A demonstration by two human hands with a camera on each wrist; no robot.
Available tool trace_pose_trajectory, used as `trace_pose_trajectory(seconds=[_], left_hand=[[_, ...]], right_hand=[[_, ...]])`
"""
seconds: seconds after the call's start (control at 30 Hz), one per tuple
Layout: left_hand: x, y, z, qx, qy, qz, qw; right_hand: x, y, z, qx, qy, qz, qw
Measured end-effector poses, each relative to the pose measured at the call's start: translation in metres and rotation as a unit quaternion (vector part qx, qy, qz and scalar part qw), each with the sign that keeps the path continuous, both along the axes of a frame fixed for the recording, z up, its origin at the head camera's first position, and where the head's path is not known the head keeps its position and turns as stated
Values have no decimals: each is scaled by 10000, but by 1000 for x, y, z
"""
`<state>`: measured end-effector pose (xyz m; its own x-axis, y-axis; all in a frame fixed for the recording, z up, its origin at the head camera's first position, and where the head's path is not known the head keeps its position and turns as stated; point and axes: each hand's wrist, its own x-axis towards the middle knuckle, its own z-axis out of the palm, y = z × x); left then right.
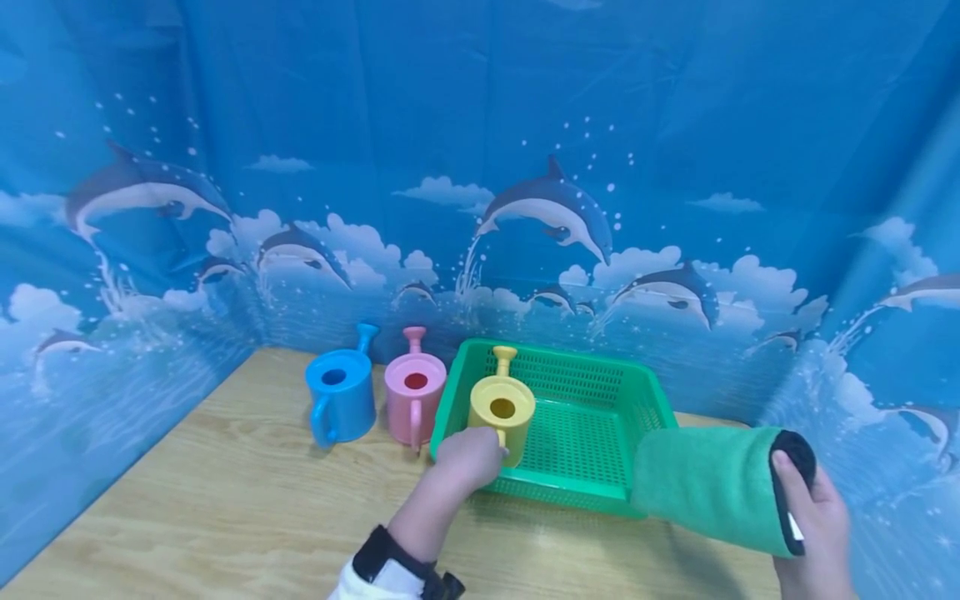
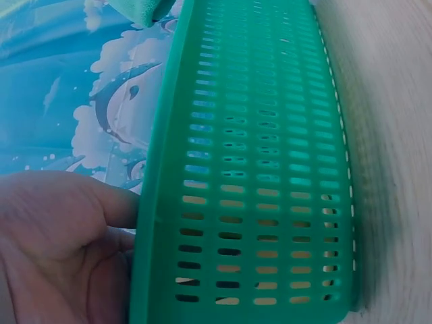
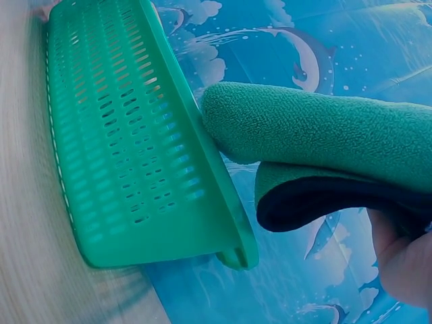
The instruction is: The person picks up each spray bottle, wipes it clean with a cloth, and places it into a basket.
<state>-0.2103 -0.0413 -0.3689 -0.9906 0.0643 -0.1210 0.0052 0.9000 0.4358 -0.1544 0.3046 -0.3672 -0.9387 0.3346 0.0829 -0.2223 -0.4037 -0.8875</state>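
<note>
In the head view my left hand (image 1: 471, 458) grips the handle of a yellow toy watering can (image 1: 517, 433). The can stands upright at the left side of a green plastic basket (image 1: 577, 486), its spout toward the back. Seen from the left wrist, the fingers reach in over the basket's rim (image 2: 155, 196), which hides the can. My right hand (image 1: 821, 525) holds a folded green towel (image 1: 708, 483) with a black edge, thumb on top. The towel's far end overlaps the basket's right corner in the head view; from the right wrist, the towel (image 3: 310, 128) is level with the rim.
A blue watering can (image 1: 352, 408) and a pink watering can (image 1: 405, 408) stand upright on the wooden table (image 1: 247, 500), left of the basket. The pink one is close beside the basket wall. A blue dolphin-print curtain (image 1: 420, 108) surrounds the table at the back and sides.
</note>
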Motion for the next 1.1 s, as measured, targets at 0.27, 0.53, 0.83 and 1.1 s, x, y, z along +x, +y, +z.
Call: trace_pose_trajectory(seconds=[0.27, 0.53, 0.83, 1.1], left_hand=[[3, 0, 0, -144, 134, 135, 9997], [8, 0, 3, -167, 519, 86, 9985], [26, -10, 25, 207, 1407, 159, 9897], [39, -46, 40, 690, 1952, 767, 9753]], right_hand=[[-1, 0, 0, 13, -42, -75, 10000], [-2, 1, -1, 70, -39, -29, 10000], [-2, 2, -3, -15, 26, 1, 10000], [-2, 1, -2, 47, -13, -59, 10000]])
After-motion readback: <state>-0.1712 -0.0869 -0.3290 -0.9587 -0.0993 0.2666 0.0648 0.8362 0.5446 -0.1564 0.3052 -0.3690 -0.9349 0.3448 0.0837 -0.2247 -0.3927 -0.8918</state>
